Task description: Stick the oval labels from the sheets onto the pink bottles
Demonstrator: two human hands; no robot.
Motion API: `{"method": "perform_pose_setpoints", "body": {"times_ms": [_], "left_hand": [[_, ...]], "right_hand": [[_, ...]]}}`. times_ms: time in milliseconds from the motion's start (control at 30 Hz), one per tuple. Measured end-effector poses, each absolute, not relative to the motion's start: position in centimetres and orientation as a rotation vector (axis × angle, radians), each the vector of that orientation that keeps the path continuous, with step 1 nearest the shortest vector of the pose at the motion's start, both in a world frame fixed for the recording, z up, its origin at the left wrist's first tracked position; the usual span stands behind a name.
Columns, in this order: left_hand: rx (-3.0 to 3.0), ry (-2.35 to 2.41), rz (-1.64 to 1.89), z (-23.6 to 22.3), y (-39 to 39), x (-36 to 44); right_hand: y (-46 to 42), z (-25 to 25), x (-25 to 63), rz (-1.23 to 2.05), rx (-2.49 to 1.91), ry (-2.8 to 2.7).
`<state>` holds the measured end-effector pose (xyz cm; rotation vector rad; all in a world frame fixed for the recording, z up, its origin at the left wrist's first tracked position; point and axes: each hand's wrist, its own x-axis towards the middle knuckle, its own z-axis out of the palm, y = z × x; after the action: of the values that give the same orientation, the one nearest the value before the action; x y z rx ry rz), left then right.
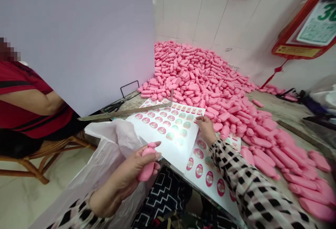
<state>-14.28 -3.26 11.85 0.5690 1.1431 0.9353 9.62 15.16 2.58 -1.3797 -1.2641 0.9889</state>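
My left hand [139, 164] is closed round a small pink plastic bottle [147, 169], held low in front of the sheets with its neck end up. My right hand [206, 127] is pinched at the right edge of a white sheet of stickers [152, 141]. A thin dark tip shows at its fingers, too small to name. Pink and pale green round stickers cover this sheet in rows. Under it, to the right, lies a second sticker sheet [194, 173] with pink oval labels, partly hidden by my right forearm.
A large heap of pink bottles [194, 71] spreads along the wall and down the right side. A wooden strip [126, 111] lies across the sheet's far left, near black scissors [112, 106]. White plastic sheeting [105, 159] hangs at the left. Behind a pale panel [86, 40] sits another person [28, 99].
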Motion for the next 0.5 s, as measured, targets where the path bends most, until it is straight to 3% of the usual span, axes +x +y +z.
{"method": "perform_pose_setpoints", "body": {"times_ms": [300, 500], "left_hand": [[0.708, 1.158, 0.827, 12.4, -6.4, -13.5], [0.756, 1.139, 0.733, 12.5, -8.2, -12.6]], "right_hand": [[18.7, 1.6, 2.7, 0.909, -1.463, -1.306], [17.0, 1.9, 4.3, 0.912, -1.441, -1.422]]}}
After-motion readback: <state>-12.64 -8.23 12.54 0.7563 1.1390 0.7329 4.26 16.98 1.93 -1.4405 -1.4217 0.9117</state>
